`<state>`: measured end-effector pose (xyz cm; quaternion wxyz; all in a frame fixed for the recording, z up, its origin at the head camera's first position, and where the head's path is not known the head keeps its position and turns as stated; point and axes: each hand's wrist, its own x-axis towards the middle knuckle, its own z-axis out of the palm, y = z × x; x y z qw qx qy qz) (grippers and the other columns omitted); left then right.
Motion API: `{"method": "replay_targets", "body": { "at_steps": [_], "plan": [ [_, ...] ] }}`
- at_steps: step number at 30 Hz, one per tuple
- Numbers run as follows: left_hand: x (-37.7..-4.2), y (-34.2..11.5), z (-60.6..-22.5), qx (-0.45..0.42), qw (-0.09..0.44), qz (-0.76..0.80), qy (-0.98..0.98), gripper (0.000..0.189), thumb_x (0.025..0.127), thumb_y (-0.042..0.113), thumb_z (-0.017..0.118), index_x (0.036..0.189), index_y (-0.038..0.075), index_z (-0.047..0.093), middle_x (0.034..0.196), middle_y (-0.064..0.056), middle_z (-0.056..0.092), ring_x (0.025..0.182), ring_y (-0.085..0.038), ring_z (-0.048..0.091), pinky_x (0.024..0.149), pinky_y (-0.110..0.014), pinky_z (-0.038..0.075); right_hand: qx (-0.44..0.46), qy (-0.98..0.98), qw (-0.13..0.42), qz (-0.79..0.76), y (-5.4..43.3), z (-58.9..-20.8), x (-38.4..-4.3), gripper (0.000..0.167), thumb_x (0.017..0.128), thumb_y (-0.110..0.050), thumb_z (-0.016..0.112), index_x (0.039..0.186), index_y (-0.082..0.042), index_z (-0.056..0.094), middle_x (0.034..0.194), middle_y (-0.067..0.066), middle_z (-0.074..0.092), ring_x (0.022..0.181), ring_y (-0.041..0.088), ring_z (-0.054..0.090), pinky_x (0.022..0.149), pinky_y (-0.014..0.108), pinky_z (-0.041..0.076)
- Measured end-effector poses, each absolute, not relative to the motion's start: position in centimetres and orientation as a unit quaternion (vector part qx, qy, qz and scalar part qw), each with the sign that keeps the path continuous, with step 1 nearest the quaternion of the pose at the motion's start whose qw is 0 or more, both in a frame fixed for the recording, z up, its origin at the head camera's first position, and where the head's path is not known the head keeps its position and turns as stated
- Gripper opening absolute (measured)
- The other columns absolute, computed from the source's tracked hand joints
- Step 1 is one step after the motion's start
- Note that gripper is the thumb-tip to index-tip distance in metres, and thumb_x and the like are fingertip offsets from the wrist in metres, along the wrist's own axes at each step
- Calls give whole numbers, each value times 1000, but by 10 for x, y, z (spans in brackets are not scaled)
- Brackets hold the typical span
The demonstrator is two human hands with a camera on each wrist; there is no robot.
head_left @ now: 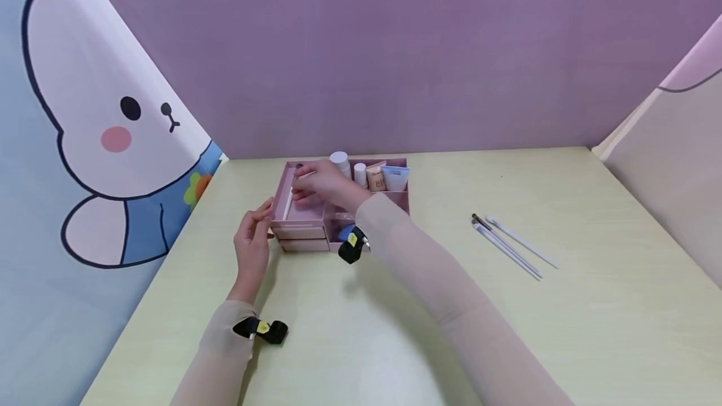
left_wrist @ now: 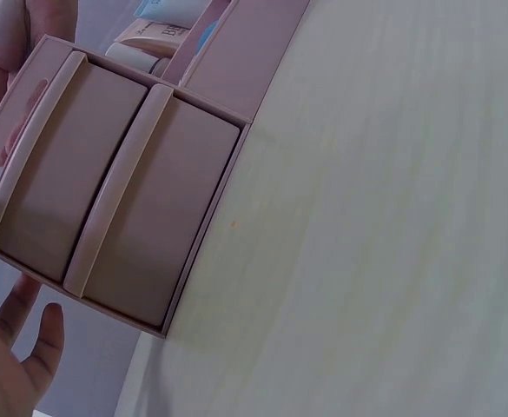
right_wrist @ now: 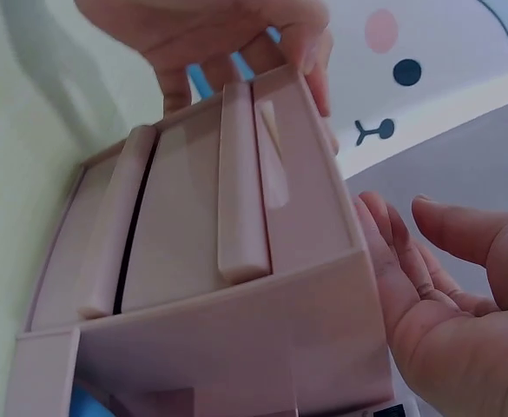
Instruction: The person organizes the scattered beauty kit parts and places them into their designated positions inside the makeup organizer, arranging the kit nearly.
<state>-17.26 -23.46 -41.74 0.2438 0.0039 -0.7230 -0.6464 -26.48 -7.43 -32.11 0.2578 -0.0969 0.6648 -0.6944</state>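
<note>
Right sleeve (head_left: 451, 287) nearest; white stick (head_left: 288, 205) in organizer (head_left: 304, 245), beside right hand's (head_left: 324, 182) fingers (head_left: 303, 185).

Head view: diffuse, moderately bright light. Soft-edged shadows lie on the bench (head_left: 564, 343) nearer the wearer than the pink drawer organizer (head_left: 304, 245), including beneath the right sleeve (head_left: 434, 262); a pale sheen marks the bench farther in front of it. Left wrist view: dim, cool-tinted, low in contrast, the organizer's drawer fronts (left_wrist: 171, 208) darker than the bench beside them. Right wrist view: hazy, with soft detail and a blurred shadow beside the organizer.
</note>
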Motion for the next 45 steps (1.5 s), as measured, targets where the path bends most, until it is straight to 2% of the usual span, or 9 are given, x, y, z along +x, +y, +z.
{"method": "replay_targets", "body": {
  "at_steps": [5,11,14,20,25,32,37,42,45],
  "plan": [
    [-173,-235,-418,3,243,-648,-721,23,105,10,45,112,-7,58,138,-6,60,117,-8,57,73,-21,47,-124,667,255,-689,-64,-318,-258,40,96,4,57,135,9,51,89,17,66,72,21,66,76,36,58],
    [-173,-235,-417,8,224,-649,-727,26,106,17,45,116,-4,57,141,0,58,120,-10,56,77,-22,47,-154,682,252,-669,-44,-316,-250,43,98,1,58,139,6,49,114,28,65,86,25,68,80,37,58],
    [-173,-235,-416,8,221,-647,-729,27,106,19,45,117,-3,57,141,1,58,120,-10,55,77,-22,47,-161,678,260,-668,-34,-317,-247,44,98,0,58,140,6,47,119,30,63,89,27,68,85,41,56],
    [-173,-234,-416,9,231,-646,-728,25,106,15,45,115,-4,57,140,-2,59,119,-9,56,75,-22,47,-176,658,257,-686,-14,-317,-241,41,97,3,57,137,8,47,112,30,64,88,28,68,90,50,52],
    [-172,-234,-419,6,238,-648,-723,23,105,11,45,111,-8,57,139,-6,59,117,-8,57,73,-21,47,-199,675,249,-665,8,-318,-233,39,96,5,58,134,10,49,102,21,68,85,24,69,86,46,55],
    [-174,-234,-419,7,231,-643,-730,25,106,17,46,113,-4,57,140,-2,59,118,-8,57,75,-24,47,-205,702,246,-637,42,-320,-221,33,97,5,57,129,7,51,103,23,66,84,25,69,89,52,53],
    [-175,-234,-419,7,232,-642,-731,24,105,15,45,114,-3,57,140,-1,59,119,-8,57,75,-26,48,-219,717,247,-614,61,-324,-219,34,97,4,57,130,8,49,104,24,66,87,28,70,89,56,51],
    [-175,-234,-419,8,233,-645,-728,23,105,14,44,114,-3,58,140,-1,59,119,-9,56,76,-29,48,-243,717,244,-606,75,-329,-216,34,95,8,56,129,10,49,102,29,65,87,28,70,83,51,55],
    [-175,-233,-419,8,233,-645,-728,24,105,14,44,115,-3,58,140,-1,59,119,-9,56,75,-27,48,-250,721,240,-600,86,-333,-213,34,95,8,57,128,11,49,105,34,62,84,22,70,80,45,57]
  ]
}}
